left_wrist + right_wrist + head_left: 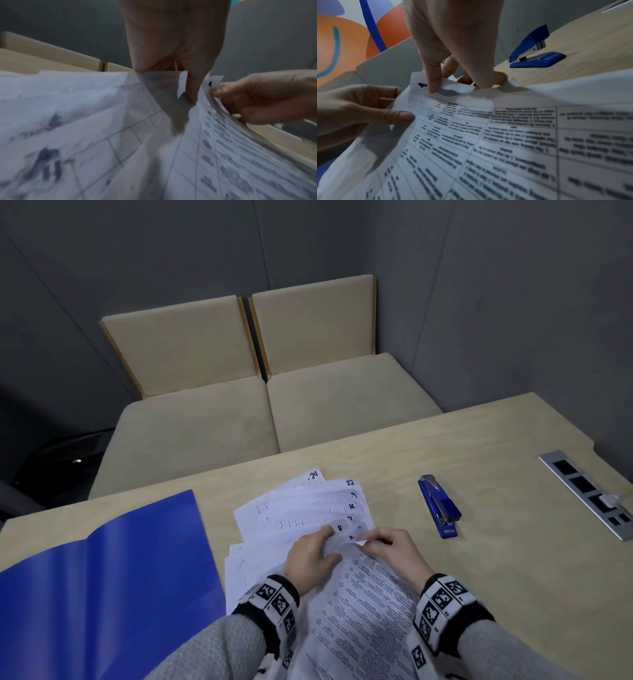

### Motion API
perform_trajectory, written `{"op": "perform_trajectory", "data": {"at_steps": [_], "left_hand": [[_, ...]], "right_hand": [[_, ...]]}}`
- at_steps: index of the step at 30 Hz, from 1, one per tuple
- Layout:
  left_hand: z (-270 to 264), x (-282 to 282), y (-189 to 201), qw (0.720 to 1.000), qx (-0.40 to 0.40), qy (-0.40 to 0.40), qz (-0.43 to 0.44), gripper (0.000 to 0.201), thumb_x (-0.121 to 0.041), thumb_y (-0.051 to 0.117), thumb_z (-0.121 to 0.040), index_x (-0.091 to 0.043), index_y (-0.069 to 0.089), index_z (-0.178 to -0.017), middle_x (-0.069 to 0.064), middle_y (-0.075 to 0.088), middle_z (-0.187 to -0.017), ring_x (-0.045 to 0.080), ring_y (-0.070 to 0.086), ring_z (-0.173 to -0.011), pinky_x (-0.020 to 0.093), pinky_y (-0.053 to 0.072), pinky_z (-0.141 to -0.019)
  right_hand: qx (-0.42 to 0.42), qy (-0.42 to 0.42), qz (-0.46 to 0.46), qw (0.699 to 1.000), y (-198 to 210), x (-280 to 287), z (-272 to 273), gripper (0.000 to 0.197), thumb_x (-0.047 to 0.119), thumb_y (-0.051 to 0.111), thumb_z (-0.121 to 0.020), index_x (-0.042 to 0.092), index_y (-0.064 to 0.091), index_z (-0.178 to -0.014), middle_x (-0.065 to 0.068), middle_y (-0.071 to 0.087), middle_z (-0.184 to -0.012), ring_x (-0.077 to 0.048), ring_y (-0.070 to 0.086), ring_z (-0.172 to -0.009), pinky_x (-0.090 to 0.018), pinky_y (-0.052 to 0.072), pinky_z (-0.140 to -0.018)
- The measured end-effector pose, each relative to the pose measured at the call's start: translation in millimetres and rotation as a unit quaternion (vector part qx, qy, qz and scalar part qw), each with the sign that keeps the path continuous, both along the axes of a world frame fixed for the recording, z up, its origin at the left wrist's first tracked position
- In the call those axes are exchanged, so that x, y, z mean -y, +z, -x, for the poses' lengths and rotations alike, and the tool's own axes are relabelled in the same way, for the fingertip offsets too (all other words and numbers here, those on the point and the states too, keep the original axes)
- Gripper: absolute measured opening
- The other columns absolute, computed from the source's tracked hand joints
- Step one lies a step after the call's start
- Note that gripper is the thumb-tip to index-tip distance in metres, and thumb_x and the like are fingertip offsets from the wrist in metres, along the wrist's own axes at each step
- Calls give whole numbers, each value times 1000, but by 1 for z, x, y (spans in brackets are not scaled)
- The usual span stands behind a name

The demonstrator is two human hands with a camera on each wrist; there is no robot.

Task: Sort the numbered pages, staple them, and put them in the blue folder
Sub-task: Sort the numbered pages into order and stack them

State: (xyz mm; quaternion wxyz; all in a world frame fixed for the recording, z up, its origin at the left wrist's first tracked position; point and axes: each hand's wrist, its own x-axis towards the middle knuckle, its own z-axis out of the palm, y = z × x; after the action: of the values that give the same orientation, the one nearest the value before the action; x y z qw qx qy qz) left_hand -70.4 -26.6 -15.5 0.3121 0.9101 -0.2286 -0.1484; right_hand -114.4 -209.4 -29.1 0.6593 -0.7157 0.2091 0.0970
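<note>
A fan of white numbered pages [308, 508] lies mid-table, with 24, 22, 9 and 8 among the handwritten numbers showing. Over its near part rises a printed sheet marked 1 [370, 594] [488, 135] [223, 135]. My right hand [371, 541] [453, 83] pinches this sheet's top edge and curls it. My left hand [331, 544] [399, 108] pinches the same sheet's numbered corner, thumb on top and fingers behind. The open blue folder [102, 577] lies flat to the left. A blue stapler [440, 506] [536, 51] sits to the right of the pages.
The light wooden table [479, 577] carries a recessed silver socket strip [589, 494] near its right edge. Beyond the far edge stands a beige cushioned bench [274, 412] against grey walls. Bare tabletop lies between the stapler and the strip.
</note>
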Motion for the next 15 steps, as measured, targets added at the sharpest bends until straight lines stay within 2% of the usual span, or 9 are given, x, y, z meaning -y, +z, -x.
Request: {"op": "perform_trajectory", "data": {"at_steps": [2, 3, 5, 7, 9, 12, 13, 15], "left_hand": [[-7, -2, 1, 998, -56, 16, 16, 18, -26, 67, -81, -21, 56, -94, -9, 57, -81, 12, 51, -74, 21, 34, -62], [-10, -4, 1, 996, -84, 23, 20, 20, -25, 69, -79, -20, 59, -95, -8, 59, -84, 12, 53, -76, 21, 36, -64], [-17, -8, 1, 992, -120, 27, 18, 23, -26, 71, -78, -18, 59, -96, -5, 62, -90, 14, 57, -81, 23, 41, -69], [-21, -11, 1, 989, -142, 27, 17, 27, -26, 72, -78, -16, 59, -100, -4, 61, -93, 14, 56, -85, 24, 40, -74], [-21, -11, 3, 989, -142, 22, 23, 25, -24, 72, -79, -16, 60, -99, -2, 62, -93, 15, 56, -85, 26, 42, -75], [-17, -8, 6, 994, -105, -8, 39, 10, -20, 67, -79, -19, 60, -86, 3, 66, -86, 21, 59, -80, 34, 47, -74], [-14, -6, 7, 994, -97, -16, 45, 8, -19, 65, -80, -22, 58, -84, 3, 65, -83, 21, 59, -76, 32, 46, -70], [-11, -1, 7, 995, -83, -37, 51, 10, -14, 60, -82, -23, 57, -86, -2, 61, -78, 16, 53, -69, 28, 42, -64]], "right_hand": [[24, 1, 10, 1000, 4, 0, 1, 12, 3, 72, -77, 11, 68, -83, -4, 69, -82, -18, 64, -80, -28, 50, -75], [26, 0, 15, 1000, 5, 1, 1, 14, 2, 71, -77, 11, 64, -86, -5, 67, -81, -17, 62, -78, -28, 49, -74], [16, -8, 11, 1000, 3, 3, 0, 22, 1, 71, -77, 14, 57, -88, -8, 62, -82, -19, 60, -78, -36, 51, -77], [6, -10, 5, 1000, 3, 4, -1, 29, 1, 72, -76, 17, 53, -92, -10, 60, -85, -21, 60, -80, -44, 52, -85], [-6, 8, 1, 1000, 5, 5, -1, 37, 4, 74, -74, 20, 50, -97, -11, 59, -86, -23, 61, -81, -46, 52, -86], [-39, 60, 44, 996, -1, 6, -2, 43, 29, 79, -61, 34, 56, -97, -5, 63, -89, -23, 62, -86, -46, 49, -87], [-49, 81, 71, 993, -6, 7, -3, 44, 39, 78, -56, 35, 59, -95, -1, 66, -91, -24, 62, -93, -48, 48, -92], [-58, 130, 99, 985, -24, 10, -5, 45, 51, 74, -54, 32, 63, -93, 3, 71, -89, -26, 61, -100, -55, 36, -103]]}}
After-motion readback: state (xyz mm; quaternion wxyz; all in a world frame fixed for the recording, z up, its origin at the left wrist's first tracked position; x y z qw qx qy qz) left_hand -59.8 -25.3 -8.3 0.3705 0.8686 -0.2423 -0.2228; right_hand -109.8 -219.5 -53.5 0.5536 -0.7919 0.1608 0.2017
